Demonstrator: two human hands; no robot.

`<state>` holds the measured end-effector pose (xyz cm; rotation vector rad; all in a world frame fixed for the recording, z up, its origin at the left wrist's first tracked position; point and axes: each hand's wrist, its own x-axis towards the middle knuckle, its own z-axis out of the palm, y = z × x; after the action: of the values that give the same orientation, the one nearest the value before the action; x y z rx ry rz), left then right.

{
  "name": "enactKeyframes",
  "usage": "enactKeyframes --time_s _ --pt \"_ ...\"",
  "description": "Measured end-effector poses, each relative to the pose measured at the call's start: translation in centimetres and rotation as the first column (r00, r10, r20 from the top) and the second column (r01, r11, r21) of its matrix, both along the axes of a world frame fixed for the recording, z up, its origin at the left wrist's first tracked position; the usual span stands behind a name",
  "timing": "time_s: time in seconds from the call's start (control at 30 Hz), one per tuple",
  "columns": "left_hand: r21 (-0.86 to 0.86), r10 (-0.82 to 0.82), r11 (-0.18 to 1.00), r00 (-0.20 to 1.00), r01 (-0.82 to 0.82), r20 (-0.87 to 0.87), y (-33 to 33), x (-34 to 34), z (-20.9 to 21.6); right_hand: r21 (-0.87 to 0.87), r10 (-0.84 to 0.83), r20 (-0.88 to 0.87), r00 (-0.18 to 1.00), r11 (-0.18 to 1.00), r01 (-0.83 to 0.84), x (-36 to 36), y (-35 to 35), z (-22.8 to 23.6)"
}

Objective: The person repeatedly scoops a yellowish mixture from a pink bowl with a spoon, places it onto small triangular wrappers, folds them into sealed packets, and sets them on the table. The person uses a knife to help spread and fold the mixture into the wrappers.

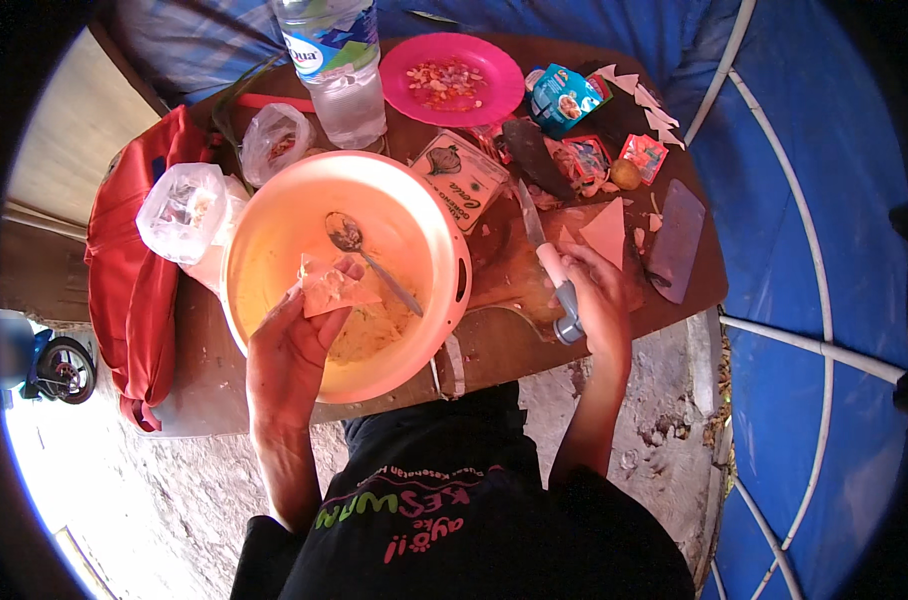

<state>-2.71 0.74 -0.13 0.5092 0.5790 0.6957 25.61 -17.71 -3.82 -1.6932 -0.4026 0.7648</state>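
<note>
Over the large pale orange bowl (444,215), my left hand (292,340) pinches a thin, pale pinkish, roughly triangular piece (336,290) with small bits on it; what it is made of I cannot tell. A metal spoon (392,282) leans inside the bowl, its scoop end smeared, above a yellowish shredded-looking mixture (369,335). To the right, my right hand (596,295) is closed round the white and grey handle of a knife (532,218); the blade points up and away over a wooden cutting board (509,275). A pale triangular piece (604,233) lies on the board.
Behind the bowl stand a large water bottle (346,95) and a pink plate (399,85) of chopped bits. Plastic bags (182,212) sit at the left beside red cloth (134,270). A blue packet (562,98), pale triangles (659,115) and a cleaver-like flat blade (678,240) lie right.
</note>
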Motion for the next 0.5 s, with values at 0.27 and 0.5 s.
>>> enactKeyframes --time_s 0.27,0.5 --pt "0.051 0.025 0.998 0.999 -0.023 -0.033 -0.2 0.3 -0.4 -0.056 -0.116 0.522 0.845 0.984 0.169 -2.7 4.0 -2.6" --pt "0.064 -0.134 0.989 0.991 0.133 0.009 -0.4 1.1 1.0 -0.213 0.008 0.793 0.609 0.940 0.265 -3.3 5.0 1.1"
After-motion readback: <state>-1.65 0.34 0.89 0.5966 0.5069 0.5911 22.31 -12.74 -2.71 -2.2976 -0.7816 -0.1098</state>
